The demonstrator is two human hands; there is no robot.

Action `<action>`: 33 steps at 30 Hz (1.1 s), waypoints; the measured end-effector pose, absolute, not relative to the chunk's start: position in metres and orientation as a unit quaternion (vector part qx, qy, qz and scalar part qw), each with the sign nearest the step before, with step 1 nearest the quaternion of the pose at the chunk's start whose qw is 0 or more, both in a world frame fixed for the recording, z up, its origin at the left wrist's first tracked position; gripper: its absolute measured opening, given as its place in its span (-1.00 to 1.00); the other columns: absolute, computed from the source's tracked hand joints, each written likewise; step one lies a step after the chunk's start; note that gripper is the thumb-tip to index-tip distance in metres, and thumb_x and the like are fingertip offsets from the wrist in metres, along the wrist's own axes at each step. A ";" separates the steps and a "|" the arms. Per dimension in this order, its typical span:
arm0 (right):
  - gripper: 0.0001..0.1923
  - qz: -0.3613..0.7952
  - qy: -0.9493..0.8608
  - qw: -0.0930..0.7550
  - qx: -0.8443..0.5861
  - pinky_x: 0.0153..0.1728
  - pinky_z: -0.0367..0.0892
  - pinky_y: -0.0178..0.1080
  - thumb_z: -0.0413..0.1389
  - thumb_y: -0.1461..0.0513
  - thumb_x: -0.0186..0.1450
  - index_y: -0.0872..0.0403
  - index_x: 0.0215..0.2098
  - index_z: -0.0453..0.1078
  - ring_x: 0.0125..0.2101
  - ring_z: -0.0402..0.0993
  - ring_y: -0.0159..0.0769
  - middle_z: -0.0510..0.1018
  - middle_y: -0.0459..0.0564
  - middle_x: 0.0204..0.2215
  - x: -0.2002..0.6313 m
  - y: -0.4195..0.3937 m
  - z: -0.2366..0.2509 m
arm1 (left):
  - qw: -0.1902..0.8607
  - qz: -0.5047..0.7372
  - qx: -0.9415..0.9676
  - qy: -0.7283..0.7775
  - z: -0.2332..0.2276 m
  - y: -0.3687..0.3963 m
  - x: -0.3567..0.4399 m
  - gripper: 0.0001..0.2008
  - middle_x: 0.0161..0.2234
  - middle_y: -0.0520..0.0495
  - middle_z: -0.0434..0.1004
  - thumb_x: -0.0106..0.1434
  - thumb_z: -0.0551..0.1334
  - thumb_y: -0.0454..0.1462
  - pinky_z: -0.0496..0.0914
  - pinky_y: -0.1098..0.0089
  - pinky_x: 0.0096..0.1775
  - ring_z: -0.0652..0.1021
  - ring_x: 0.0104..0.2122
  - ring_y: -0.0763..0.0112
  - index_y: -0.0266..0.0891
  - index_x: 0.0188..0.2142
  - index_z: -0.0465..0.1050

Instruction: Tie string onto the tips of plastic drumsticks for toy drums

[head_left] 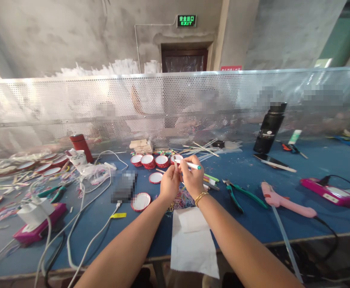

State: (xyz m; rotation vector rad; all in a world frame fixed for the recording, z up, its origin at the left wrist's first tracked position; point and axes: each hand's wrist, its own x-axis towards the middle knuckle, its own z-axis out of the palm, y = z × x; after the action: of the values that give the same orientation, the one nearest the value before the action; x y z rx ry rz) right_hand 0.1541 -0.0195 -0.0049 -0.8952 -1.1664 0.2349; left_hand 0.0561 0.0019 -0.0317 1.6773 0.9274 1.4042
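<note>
My right hand (pixel 193 176), with a gold bracelet at the wrist, is closed round a white marker pen (pixel 190 164) with a green end. My left hand (pixel 170 183) meets it, fingers pinched on a small pale piece that I cannot make out fully. Beneath both hands lies a heap of coloured rubber bands (pixel 182 199). Just behind stand stacks of small red-rimmed white round lids (pixel 147 160). Single lids (pixel 141 201) lie left of my left hand. More pens (pixel 211 177) are beside my right hand.
Green-handled pliers (pixel 247 195) and a pink glue gun (pixel 285 202) lie at right, near a black bottle (pixel 269 130). At left are a phone (pixel 123 187), white cables (pixel 81 208) and a power strip (pixel 41 226). A perforated metal screen (pixel 175 104) spans the table's back.
</note>
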 end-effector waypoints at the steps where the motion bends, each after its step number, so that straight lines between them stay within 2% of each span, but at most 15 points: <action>1: -0.81 0.105 -0.531 0.735 -0.408 -0.32 0.35 -0.21 0.13 0.08 0.32 -0.01 -0.37 0.31 -0.41 0.46 -0.23 0.48 -0.11 -0.50 0.154 -0.020 -0.005 | 0.374 0.548 0.655 0.363 -0.032 0.002 0.056 -0.58 -0.54 0.10 0.29 0.39 0.10 0.08 0.16 0.46 -0.46 0.29 -0.52 0.49 -0.18 -0.41 0.26; 13: -0.78 0.108 -0.515 0.742 -0.416 -0.34 0.34 -0.21 0.13 0.06 0.34 -0.01 -0.38 0.31 -0.45 0.45 -0.24 0.49 -0.11 -0.51 0.157 -0.018 -0.006 | 0.384 0.549 0.656 0.347 -0.028 -0.002 0.055 -0.61 -0.55 0.09 0.35 0.42 0.07 0.05 0.19 0.44 -0.44 0.31 -0.55 0.49 -0.18 -0.36 0.30; 24: -0.80 0.098 -0.527 0.738 -0.411 -0.33 0.34 -0.22 0.11 0.08 0.33 -0.02 -0.39 0.29 -0.43 0.46 -0.24 0.49 -0.12 -0.51 0.154 -0.021 -0.001 | 0.384 0.538 0.649 0.378 -0.030 0.000 0.058 -0.55 -0.54 0.09 0.34 0.36 0.11 0.13 0.18 0.46 -0.46 0.33 -0.52 0.48 -0.17 -0.41 0.26; 33: -0.79 0.106 -0.519 0.737 -0.420 -0.37 0.33 -0.23 0.12 0.07 0.34 -0.01 -0.38 0.30 -0.47 0.44 -0.26 0.49 -0.13 -0.53 0.156 -0.019 -0.004 | 0.399 0.545 0.646 0.356 -0.032 0.000 0.057 -0.59 -0.57 0.10 0.32 0.39 0.10 0.08 0.16 0.45 -0.48 0.30 -0.56 0.49 -0.18 -0.39 0.28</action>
State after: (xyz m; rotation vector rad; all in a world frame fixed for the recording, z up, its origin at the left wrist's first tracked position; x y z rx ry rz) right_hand 0.1558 -0.0187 -0.0041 -0.9216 -1.1409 0.2335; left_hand 0.0574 0.0002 -0.0321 1.6351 0.9019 1.3789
